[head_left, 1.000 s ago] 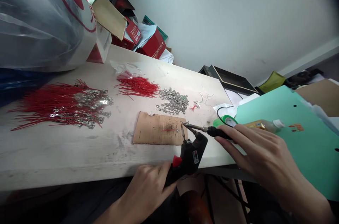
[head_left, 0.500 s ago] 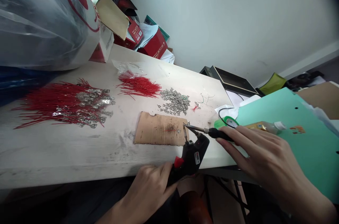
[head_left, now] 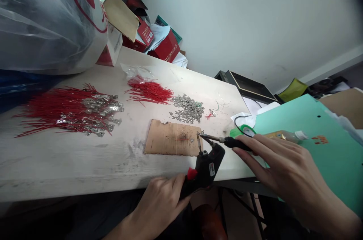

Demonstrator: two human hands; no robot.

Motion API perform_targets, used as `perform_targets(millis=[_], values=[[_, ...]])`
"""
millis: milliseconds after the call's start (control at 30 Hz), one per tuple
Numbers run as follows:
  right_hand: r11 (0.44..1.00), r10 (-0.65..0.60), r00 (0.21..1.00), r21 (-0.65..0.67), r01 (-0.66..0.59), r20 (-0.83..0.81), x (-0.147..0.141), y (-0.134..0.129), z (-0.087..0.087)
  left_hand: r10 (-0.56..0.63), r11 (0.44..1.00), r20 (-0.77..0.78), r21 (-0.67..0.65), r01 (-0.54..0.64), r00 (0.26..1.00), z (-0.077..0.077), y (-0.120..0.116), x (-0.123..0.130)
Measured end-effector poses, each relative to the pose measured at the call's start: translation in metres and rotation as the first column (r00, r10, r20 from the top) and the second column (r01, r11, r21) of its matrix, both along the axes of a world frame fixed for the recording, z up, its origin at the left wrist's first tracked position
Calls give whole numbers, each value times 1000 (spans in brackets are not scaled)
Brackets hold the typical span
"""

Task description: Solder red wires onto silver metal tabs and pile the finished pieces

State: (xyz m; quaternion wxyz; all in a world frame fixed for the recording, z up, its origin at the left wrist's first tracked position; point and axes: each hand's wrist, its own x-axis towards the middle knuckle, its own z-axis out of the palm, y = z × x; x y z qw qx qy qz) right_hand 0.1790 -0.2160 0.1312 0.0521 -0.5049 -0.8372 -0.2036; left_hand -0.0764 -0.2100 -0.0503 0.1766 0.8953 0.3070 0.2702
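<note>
My left hand grips a black pistol-grip solder gun with a red trigger, its thin metal tip at the right edge of a cardboard pad. My right hand holds a black-handled soldering iron like a pen. The iron's tip sits close to the gun's tip over the pad's scorched corner, where tiny silver bits lie. Behind the pad are red wires with silver terminals, a bundle of loose red wires and a heap of silver terminals.
The pale wooden table ends near my hands. A large plastic bag fills the left, with red boxes behind the table. To the right lie a green tape roll, a small bottle and a green folder.
The whole view drifts slightly to the right. Both hands keep the same tools, and the two tips stay close together at the pad's right edge.
</note>
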Motion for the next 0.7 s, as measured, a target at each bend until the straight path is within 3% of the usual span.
perform_targets(millis=[567,700], values=[[1000,2,1000,15,-1,-8,0,3,-1,4,1000,-34,-8,-4,999,-2,-1,0],[999,-13,999,-31,12,-40,-4,-1,4,5,1000,-52,-15,-5,999,-2,-1,0]])
